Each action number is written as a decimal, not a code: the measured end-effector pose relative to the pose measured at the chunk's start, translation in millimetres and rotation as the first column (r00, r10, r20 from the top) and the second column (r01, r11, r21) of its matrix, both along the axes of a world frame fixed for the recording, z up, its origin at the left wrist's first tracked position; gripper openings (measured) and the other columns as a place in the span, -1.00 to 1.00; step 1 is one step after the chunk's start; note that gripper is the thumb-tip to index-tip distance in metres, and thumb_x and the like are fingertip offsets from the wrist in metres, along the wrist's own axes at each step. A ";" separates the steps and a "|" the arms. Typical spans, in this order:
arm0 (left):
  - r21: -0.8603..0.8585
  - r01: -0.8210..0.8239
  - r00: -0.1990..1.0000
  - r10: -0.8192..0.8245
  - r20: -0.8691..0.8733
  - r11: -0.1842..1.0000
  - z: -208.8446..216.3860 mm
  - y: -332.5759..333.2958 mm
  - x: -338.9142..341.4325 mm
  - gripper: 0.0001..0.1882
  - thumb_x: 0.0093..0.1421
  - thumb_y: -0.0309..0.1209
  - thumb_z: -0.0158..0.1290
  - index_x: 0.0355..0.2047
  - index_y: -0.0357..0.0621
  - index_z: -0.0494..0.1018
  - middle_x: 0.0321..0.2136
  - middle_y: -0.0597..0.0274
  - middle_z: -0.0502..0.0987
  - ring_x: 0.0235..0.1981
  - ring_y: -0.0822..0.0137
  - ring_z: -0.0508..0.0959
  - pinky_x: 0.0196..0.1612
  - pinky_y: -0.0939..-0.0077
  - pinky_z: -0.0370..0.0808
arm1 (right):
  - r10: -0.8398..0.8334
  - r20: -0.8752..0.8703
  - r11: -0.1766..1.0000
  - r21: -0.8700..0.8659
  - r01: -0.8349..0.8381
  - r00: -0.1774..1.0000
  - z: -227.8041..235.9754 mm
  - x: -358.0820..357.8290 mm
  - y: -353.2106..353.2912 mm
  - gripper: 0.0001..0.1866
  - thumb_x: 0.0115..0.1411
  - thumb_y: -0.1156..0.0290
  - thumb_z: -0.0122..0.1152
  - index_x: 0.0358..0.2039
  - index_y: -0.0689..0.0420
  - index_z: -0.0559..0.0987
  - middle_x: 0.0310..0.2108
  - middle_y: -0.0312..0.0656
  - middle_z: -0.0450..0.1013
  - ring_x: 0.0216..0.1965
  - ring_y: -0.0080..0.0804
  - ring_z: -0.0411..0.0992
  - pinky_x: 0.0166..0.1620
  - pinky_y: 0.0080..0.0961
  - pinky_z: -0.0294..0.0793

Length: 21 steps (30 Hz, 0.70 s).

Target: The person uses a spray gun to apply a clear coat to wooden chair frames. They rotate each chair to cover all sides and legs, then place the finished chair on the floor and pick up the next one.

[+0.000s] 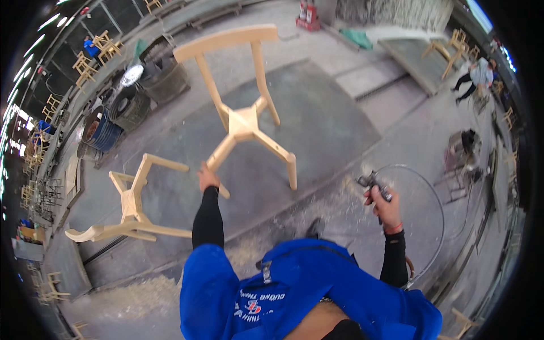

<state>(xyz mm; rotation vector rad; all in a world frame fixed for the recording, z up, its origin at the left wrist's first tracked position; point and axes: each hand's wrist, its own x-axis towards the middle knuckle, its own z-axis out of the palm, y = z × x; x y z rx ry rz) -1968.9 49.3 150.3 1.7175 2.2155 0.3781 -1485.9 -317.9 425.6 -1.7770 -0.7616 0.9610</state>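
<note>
One right hand point(386, 208) wraps a dark, gun-shaped tool point(372, 182) beside a thin curved hose point(433, 192); the left hand point(208, 178) curls over a front corner of a smooth, pale-wood chair frame point(243, 123), cross-shaped beneath, upright on grey sheeting point(326, 122).

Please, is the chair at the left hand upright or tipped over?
Upright: the chair stands on its legs, with its curved backrest on top. The left hand is at a front corner.
</note>
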 end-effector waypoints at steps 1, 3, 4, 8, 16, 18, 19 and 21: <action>-0.018 0.013 0.998 -0.014 -0.054 1.000 2.2 10.4 -3.6 -0.04 0.12 -0.40 0.22 0.49 0.24 0.03 0.38 -0.40 0.10 0.12 -0.26 0.55 0.16 0.06 0.54 | -0.044 -0.050 0.998 0.037 0.045 0.998 2.0 -4.0 -9.5 -0.62 0.41 0.12 0.21 -0.17 0.25 0.64 -0.42 -0.25 0.60 -0.45 -0.61 0.52 -0.55 -0.67 0.31; -0.096 0.009 0.999 -0.014 -0.051 0.995 6.0 30.6 -11.6 0.02 0.10 -0.41 0.19 0.53 0.22 -0.06 0.44 -0.47 -0.08 0.25 -0.29 0.43 0.27 0.15 0.46 | -0.144 -0.133 0.980 0.118 0.160 0.981 5.7 -9.7 -18.2 -0.56 0.42 0.10 0.18 -0.03 0.30 0.61 -0.36 -0.20 0.59 -0.42 -0.57 0.52 -0.56 -0.67 0.31; -0.012 0.035 0.997 -0.036 -0.063 0.999 5.0 28.1 -16.3 0.02 0.10 -0.40 0.19 0.53 0.21 -0.06 0.44 -0.49 -0.10 0.26 -0.32 0.41 0.28 0.14 0.45 | -0.108 -0.192 0.974 0.178 0.143 0.975 9.0 -12.6 -24.9 -0.53 0.43 0.10 0.17 0.04 0.31 0.57 -0.34 -0.19 0.59 -0.41 -0.56 0.53 -0.56 -0.67 0.31; 0.170 0.018 1.000 -0.015 -0.014 0.985 -15.9 17.4 -13.8 0.00 0.13 -0.36 0.18 0.52 0.07 -0.08 0.39 -0.65 -0.11 0.29 -0.47 0.31 0.32 0.02 0.39 | -0.017 -0.325 0.951 0.287 0.116 0.946 5.5 -15.9 -34.8 -0.43 0.45 0.12 0.14 0.26 0.31 0.45 -0.28 -0.15 0.59 -0.38 -0.52 0.54 -0.56 -0.69 0.30; -0.328 0.147 0.921 -0.250 -0.300 0.933 -108.3 -102.1 -7.9 -0.28 0.13 -0.18 0.11 0.26 -0.31 0.37 0.06 -0.32 0.53 0.13 -0.25 0.52 0.30 0.05 0.36 | 0.000 -0.225 0.998 -0.069 -0.016 0.974 -118.8 6.4 -10.1 -0.65 0.39 0.17 0.23 -0.13 0.25 0.66 -0.42 -0.27 0.59 -0.49 -0.61 0.51 -0.50 -0.63 0.41; -0.392 0.130 0.966 -0.206 -0.158 0.911 -122.5 -124.4 -1.7 -0.34 0.11 -0.20 0.08 0.17 -0.34 0.47 -0.06 -0.26 0.63 0.09 -0.16 0.58 0.24 0.12 0.43 | 0.004 -0.177 0.993 -0.118 -0.025 0.984 -153.7 17.5 -6.1 -0.65 0.37 0.18 0.26 -0.19 0.27 0.67 -0.47 -0.27 0.58 -0.52 -0.60 0.51 -0.48 -0.59 0.45; -0.369 0.037 0.998 -0.016 0.058 0.929 -130.0 -139.1 4.8 -0.35 0.10 -0.20 0.07 0.15 -0.37 0.49 -0.08 -0.28 0.64 0.06 -0.14 0.60 0.21 0.14 0.46 | 0.012 -0.153 0.987 -0.157 -0.037 0.988 -167.3 23.9 -4.5 -0.65 0.37 0.18 0.26 -0.19 0.27 0.66 -0.48 -0.27 0.58 -0.53 -0.59 0.51 -0.48 -0.57 0.46; -0.366 -0.048 0.933 0.173 0.316 0.929 -137.9 -155.0 14.7 -0.36 0.04 -0.22 0.14 0.12 -0.34 0.51 -0.06 -0.22 0.64 0.06 -0.09 0.61 0.19 0.16 0.49 | -0.025 -0.135 0.974 -0.226 -0.006 0.991 -183.6 30.5 -3.9 -0.62 0.36 0.16 0.28 -0.18 0.29 0.66 -0.50 -0.26 0.59 -0.56 -0.57 0.50 -0.47 -0.56 0.47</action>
